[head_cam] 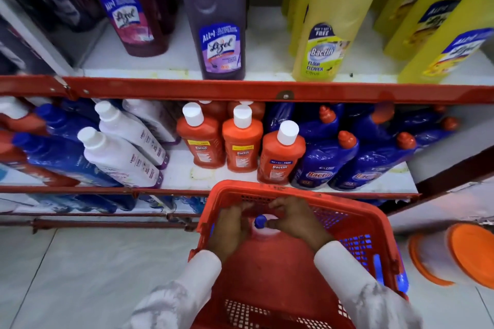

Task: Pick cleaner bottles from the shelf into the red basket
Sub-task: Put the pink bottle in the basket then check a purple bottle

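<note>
The red basket (344, 211) stands on the floor in front of the shelf. Inside it a red cleaner bottle (267, 262) with a blue cap stands upright. My left hand (231, 227) and my right hand (294, 222) both reach into the basket and wrap around the bottle's neck, one on each side of the cap. On the shelf just beyond the basket stand orange Bactin bottles (242, 141), blue Bactin bottles (324, 160) and white bottles (120, 157). Higher up are purple Lizol bottles (217, 21) and yellow floor cleaner bottles (328, 29).
Red shelf rails (240, 91) run across the view above and below the bottle rows. An orange-lidded container (465, 256) lies on the tiled floor (93, 275) to the right of the basket. A blue object shows through the basket's right mesh wall.
</note>
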